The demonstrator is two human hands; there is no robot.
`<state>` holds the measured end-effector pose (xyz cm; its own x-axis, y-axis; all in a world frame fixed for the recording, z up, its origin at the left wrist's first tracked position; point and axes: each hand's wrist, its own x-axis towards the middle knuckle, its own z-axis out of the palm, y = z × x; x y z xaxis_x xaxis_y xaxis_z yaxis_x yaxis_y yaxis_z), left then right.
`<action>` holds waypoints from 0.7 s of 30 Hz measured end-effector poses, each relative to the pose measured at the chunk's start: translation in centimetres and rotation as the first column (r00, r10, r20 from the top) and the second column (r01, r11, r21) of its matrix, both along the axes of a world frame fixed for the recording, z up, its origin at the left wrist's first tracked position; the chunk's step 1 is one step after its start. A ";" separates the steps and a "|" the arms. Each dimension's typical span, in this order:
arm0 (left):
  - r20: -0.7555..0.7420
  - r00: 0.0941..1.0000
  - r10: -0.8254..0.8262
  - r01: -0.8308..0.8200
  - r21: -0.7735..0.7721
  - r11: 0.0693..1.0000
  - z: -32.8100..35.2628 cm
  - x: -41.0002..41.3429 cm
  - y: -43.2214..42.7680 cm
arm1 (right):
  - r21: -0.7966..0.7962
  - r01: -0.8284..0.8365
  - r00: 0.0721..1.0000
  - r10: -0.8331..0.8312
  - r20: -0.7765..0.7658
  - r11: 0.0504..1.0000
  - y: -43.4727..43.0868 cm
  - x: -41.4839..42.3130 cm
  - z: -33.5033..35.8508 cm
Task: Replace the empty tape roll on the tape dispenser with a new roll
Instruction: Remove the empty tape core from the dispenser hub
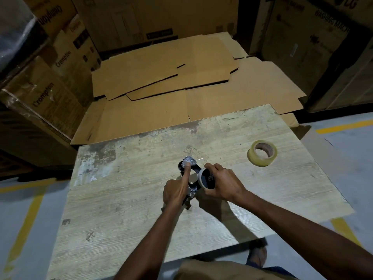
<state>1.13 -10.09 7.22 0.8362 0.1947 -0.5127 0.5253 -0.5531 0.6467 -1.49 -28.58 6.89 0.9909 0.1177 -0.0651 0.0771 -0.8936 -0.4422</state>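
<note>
On the tabletop (131, 209), the left hand (175, 191) grips the tape dispenser (196, 168), forefinger straight along it. The right hand (224, 183) curls round its empty roll (202, 176). The new roll (262, 153) lies well apart.

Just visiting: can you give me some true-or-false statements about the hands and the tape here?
1. The fresh tape roll lies on the table, touched by neither hand. True.
2. The left hand is empty. False: it holds the tape dispenser, forefinger stretched onto its metal front.
3. The right hand grips the mounted roll on the dispenser. True.
4. The fresh roll is already on the dispenser. False: it lies apart, to the right.
</note>
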 end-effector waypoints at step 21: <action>0.073 0.992 -0.107 0.098 0.116 0.988 1.9 0.9 0.1 | 0.065 -0.016 1.000 0.015 0.012 0.998 0.3 -0.8 0.0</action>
